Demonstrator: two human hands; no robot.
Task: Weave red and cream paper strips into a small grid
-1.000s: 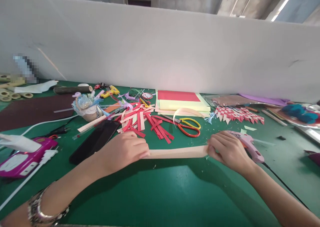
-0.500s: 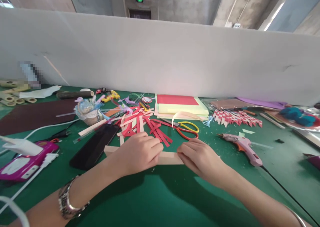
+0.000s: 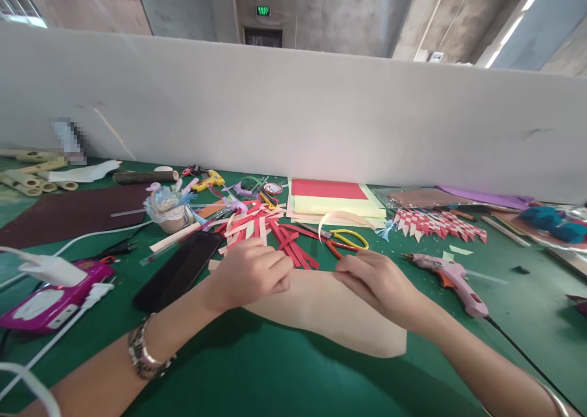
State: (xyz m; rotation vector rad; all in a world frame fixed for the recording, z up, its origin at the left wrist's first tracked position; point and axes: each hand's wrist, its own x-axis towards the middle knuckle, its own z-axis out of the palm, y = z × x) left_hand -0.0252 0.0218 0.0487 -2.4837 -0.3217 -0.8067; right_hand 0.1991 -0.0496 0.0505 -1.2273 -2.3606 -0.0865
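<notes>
A pale peach paper sheet (image 3: 321,304) spans the space between my hands, its broad part hanging toward me over the green table. My left hand (image 3: 257,273) is closed on its upper left edge, and a small end of paper shows left of that wrist. On the upper right edge, my right hand (image 3: 378,282) pinches the paper between thumb and fingers. Just beyond the hands lie red and peach paper strips (image 3: 284,239) in a loose pile. Scissors with yellow and red handles (image 3: 351,239) rest behind my right hand.
A black phone (image 3: 181,270) lies left of my left hand, near a magenta power strip (image 3: 55,298) with white cables. At right sits a pink glue gun (image 3: 454,276) with its cord. Stacked paper sheets (image 3: 332,203) and a woven red-white piece (image 3: 438,224) lie farther back.
The peach paper, a narrow folded band before, now shows a wide face spreading down toward me. Both hands keep their hold. The whole view has shifted slightly.
</notes>
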